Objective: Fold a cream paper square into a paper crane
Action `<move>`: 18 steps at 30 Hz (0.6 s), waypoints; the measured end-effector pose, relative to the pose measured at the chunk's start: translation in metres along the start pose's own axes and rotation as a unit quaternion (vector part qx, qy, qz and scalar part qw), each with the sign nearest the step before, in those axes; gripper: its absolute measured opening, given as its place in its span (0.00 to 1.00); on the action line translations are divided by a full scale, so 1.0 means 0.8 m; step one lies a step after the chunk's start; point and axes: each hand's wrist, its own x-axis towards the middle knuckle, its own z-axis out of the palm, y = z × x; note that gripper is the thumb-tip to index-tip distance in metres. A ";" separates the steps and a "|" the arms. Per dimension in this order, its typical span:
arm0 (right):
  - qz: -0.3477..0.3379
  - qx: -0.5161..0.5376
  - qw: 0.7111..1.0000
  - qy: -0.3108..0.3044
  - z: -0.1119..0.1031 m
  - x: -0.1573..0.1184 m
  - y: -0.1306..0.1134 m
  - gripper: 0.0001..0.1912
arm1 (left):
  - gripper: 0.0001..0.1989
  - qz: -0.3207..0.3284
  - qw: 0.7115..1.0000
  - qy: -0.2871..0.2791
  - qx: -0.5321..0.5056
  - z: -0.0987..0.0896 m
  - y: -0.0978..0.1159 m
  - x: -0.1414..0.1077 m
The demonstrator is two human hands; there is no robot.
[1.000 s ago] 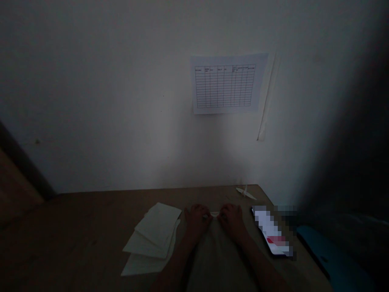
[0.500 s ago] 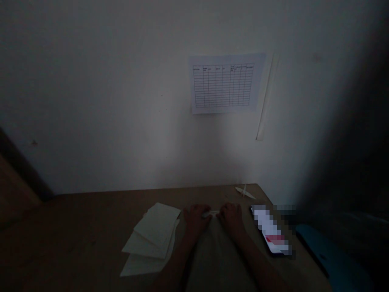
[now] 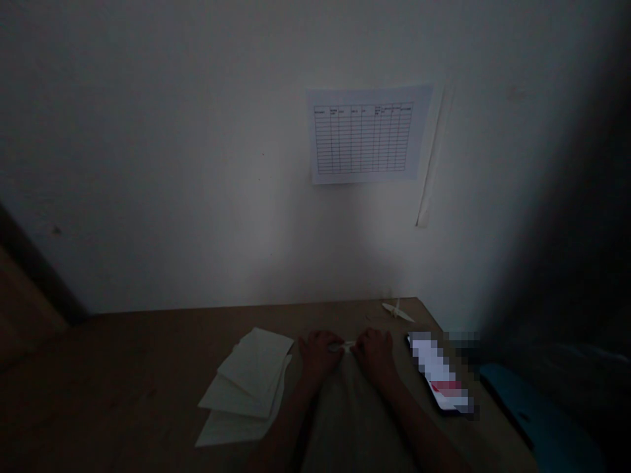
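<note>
A small piece of folded white paper (image 3: 348, 345) lies between my hands near the middle of the table, mostly covered by fingers. My left hand (image 3: 320, 348) pinches its left side, the fingers curled. From the right, my right hand (image 3: 374, 349) grips the other side with closed fingertips. The dim light hides the paper's exact shape. Beyond my right hand, close to the wall, rests a folded paper crane (image 3: 397, 311). A loose stack of white paper sheets (image 3: 254, 374) spreads to the left of my left forearm.
A phone (image 3: 436, 374) with a lit, blurred screen lies right of my right hand on the brown table (image 3: 148, 368). A printed chart (image 3: 365, 135) hangs on the wall behind. Past the table's right edge is a blue object (image 3: 537, 414), perhaps a seat.
Both hands stay almost in place around the folded paper; only a slight shift of the fingers shows. The other things have not moved.
</note>
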 end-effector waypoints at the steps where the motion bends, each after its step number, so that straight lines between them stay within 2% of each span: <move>1: -0.002 -0.001 1.000 0.002 0.000 0.000 0.000 0.11 | 0.12 -0.002 1.000 -0.001 0.001 0.000 0.000 0.000; 8: 0.009 0.000 1.000 -0.007 0.000 0.001 -0.001 0.09 | 0.11 0.000 1.000 0.014 -0.015 0.001 -0.002 0.000; 18: 0.027 0.027 0.999 -0.021 -0.007 -0.001 -0.003 0.09 | 0.11 -0.011 1.000 0.000 -0.006 -0.002 0.002 -0.001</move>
